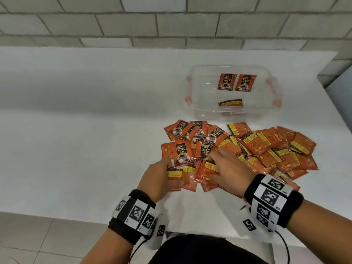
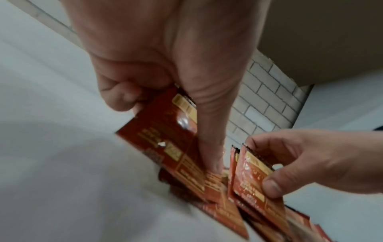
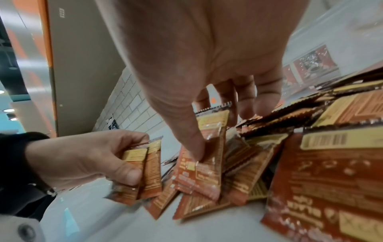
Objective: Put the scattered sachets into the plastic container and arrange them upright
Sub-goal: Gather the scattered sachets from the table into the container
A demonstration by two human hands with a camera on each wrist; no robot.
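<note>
Several orange-red coffee sachets (image 1: 266, 147) lie scattered in a heap on the white counter (image 1: 85, 130), some face up, most face down. My left hand (image 1: 169, 168) grips a small bunch of sachets (image 2: 165, 144) between thumb and curled fingers at the heap's near left. Beside it, my right hand (image 1: 215, 164) pinches a sachet (image 3: 209, 172) by its top, lifted on edge from the heap. Behind the heap stands the clear plastic container (image 1: 198, 103) with orange clips. Two sachets (image 1: 236, 82) stand upright against its far wall, and one (image 1: 230, 102) leans low near its middle.
A grey tiled wall (image 1: 171, 21) runs behind the counter. The counter ends at its right edge (image 1: 341, 103), close to the container. Its front edge (image 1: 57, 216) is near my body, with floor tiles below at the left.
</note>
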